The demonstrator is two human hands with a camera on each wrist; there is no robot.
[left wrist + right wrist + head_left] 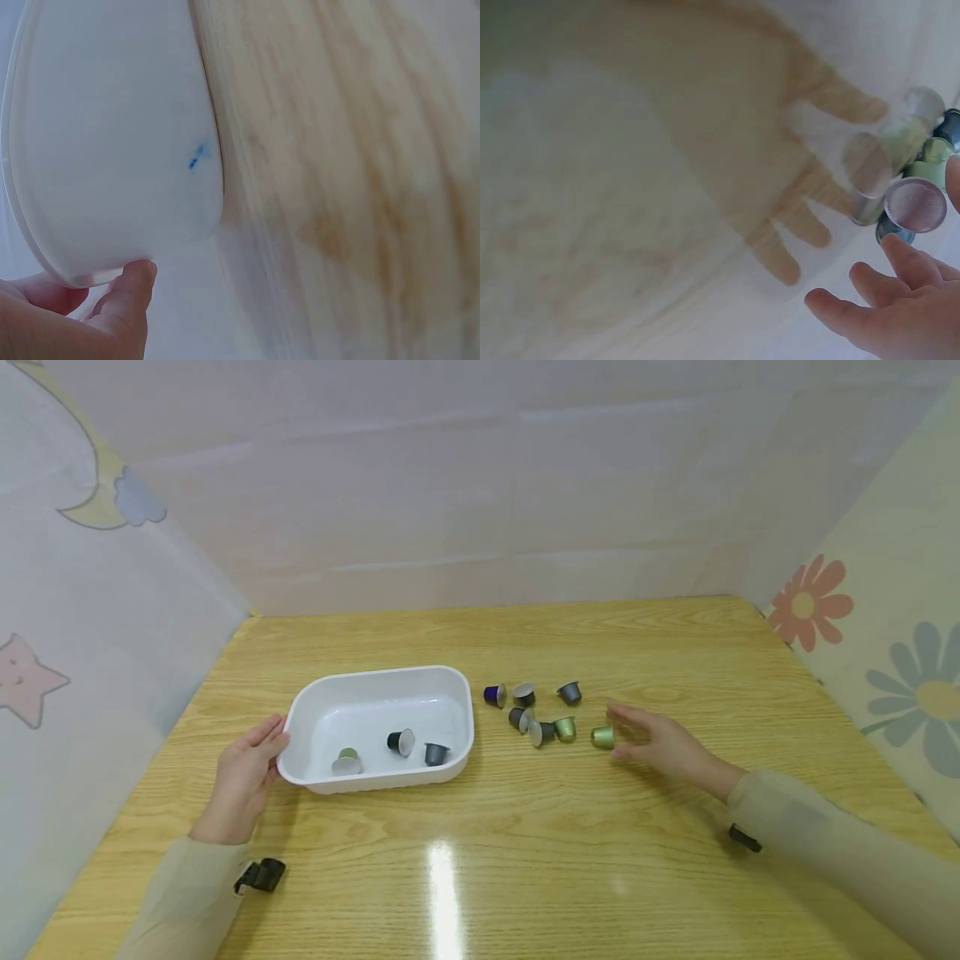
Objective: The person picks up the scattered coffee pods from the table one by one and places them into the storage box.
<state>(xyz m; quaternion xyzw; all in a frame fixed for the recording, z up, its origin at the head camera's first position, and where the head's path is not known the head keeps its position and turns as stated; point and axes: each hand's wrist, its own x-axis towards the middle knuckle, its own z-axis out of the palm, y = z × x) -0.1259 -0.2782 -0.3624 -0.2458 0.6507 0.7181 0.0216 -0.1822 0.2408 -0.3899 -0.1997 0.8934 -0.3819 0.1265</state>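
My left hand pinches the left end of a white plastic tray, its rim between thumb and fingers, as the left wrist view also shows. Inside the tray lie a capsule with a green side, a black coffee capsule and a dark grey one. My right hand reaches in from the right, thumb and fingers parted beside a green coffee capsule. No grip on that capsule shows. In the right wrist view several fingers are spread near a capsule with a pale lid.
Between tray and right hand lie several loose capsules: a purple one, a dark one with a pale lid, a grey one and another green one among them. Fabric walls border the wooden table at back and sides.
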